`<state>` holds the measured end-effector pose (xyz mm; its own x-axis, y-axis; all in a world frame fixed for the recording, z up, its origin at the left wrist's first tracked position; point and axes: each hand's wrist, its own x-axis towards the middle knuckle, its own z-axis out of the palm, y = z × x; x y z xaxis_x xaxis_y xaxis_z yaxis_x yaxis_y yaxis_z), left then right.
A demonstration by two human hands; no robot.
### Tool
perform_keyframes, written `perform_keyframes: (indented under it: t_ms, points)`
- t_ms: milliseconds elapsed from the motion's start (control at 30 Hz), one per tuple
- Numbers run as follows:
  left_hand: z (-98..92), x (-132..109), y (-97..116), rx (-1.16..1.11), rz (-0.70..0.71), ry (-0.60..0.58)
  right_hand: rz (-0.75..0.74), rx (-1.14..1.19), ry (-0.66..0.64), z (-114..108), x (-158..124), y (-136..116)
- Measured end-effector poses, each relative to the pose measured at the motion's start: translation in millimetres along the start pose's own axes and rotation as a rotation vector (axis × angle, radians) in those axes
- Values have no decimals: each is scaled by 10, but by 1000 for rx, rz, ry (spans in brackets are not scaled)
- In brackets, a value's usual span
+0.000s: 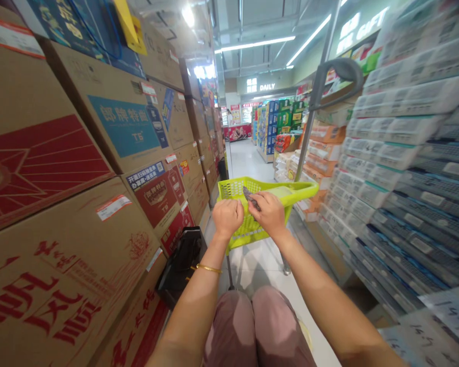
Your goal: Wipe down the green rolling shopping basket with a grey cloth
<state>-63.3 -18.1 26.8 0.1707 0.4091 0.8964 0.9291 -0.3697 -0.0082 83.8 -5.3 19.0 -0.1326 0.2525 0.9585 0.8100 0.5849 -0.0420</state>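
Observation:
In front of my knees stands a lime-green shopping basket (248,237) with slotted sides, on thin legs or supports. My left hand (228,218) is a closed fist at the basket's near side; what it grips, if anything, is hidden by the fingers. Close beside it, my right hand (271,210) is closed with a small dark-grey crumpled item (247,193) pinched between thumb and fingers, its end sticking out over the basket. A grey pole with a looped handle (357,76) rises from the basket's right side.
Stacked cardboard cartons (133,122) wall the left side, with a black bag (181,260) at their foot. Packaged goods (390,153) are piled high on the right. Between them the tiled aisle (245,163) runs toward blue and green boxes (275,127); a person (229,117) stands far back.

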Motion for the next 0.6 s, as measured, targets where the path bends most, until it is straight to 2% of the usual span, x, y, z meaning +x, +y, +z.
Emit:
perform_keyframes:
  t_ms: [133,233,333,400,500,600]
  points:
    - [46,2,26,-61,-30,-2,146,-16,32,-122,-26,275]
    - [79,-2,38,-74,-39,20,245,-35,73,-176,-36,363]
    - [122,-6,44,-81,-49,30,288,-76,100,-127,-26,231]
    - [153,-10,35,-79,-44,35,259,-77,92,-58,-7,57]
    - [183,-22,-5,-94,-17,36,181,-32,19,37,30,-188]
    - [176,-34,-62,-112,-1,15,144,11,-53,76,57,-271]
